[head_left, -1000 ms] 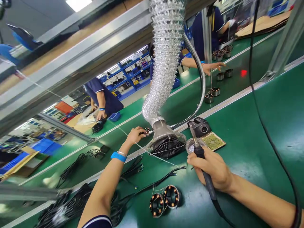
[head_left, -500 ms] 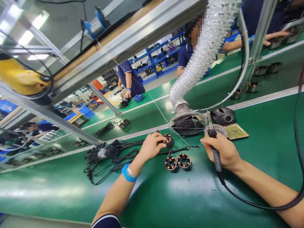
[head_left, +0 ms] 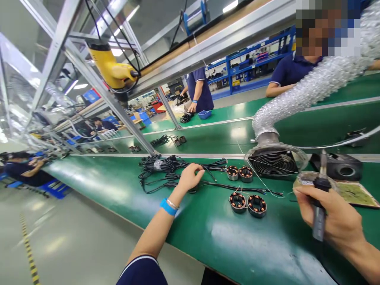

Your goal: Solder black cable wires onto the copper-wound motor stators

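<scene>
My left hand (head_left: 190, 177) is over the black cables (head_left: 172, 178), its thumb and forefinger closed near a thin cable end; the other fingers are hidden. My right hand (head_left: 335, 215) grips a soldering iron (head_left: 320, 221), tip upward, in front of a round clear container (head_left: 303, 179). Two motor stators (head_left: 246, 174) with copper windings stand side by side just right of the cable ends. Another pair of stators (head_left: 257, 206) sits nearer me, with thin wires sticking up from the left one.
A fume fan (head_left: 273, 163) on a silver duct (head_left: 285, 103) stands behind the stators. Right of it are a black holder (head_left: 341, 168) and a yellowish sponge tray (head_left: 356, 193). A metal post (head_left: 118, 107) and a yellow heat gun (head_left: 113, 69) are at the left. Co-workers sit and stand beyond.
My left hand has let go of a stator, which now stands beside another, and has moved left onto the cables. The view has turned left. My right hand still holds the soldering iron.
</scene>
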Demonstrator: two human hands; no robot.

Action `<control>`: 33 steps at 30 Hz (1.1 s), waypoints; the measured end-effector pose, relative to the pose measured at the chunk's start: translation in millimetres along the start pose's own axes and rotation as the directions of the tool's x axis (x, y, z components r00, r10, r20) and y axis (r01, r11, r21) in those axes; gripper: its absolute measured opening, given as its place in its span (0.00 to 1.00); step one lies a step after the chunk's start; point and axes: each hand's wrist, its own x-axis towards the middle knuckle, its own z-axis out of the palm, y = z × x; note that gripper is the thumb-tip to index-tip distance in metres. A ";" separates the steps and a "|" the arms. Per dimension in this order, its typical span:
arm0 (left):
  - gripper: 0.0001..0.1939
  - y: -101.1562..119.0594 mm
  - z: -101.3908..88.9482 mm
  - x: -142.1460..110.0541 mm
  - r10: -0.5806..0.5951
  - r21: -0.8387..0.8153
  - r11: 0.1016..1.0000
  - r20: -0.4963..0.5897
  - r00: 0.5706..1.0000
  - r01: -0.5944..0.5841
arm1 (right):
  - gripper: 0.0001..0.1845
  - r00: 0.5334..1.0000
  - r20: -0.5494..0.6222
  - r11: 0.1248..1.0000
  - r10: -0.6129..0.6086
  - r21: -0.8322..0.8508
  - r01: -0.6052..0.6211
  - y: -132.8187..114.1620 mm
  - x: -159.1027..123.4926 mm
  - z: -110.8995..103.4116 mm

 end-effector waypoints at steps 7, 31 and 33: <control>0.16 -84.6 -20.7 -62.3 -0.239 0.137 0.962 0.014 0.971 0.235 | 0.12 0.997 0.048 0.991 0.066 0.114 -0.072 -16.1 2.0 -1.6; 0.21 106.6 4.7 -34.0 0.168 -0.289 0.957 0.522 0.836 -0.013 | 0.18 0.898 0.416 0.910 0.142 0.301 -0.284 -69.9 -10.7 15.3; 0.21 107.5 14.0 -33.8 0.156 -0.332 0.943 0.492 0.857 0.019 | 0.17 0.922 0.362 0.919 0.138 0.300 -0.255 -65.2 -5.5 7.2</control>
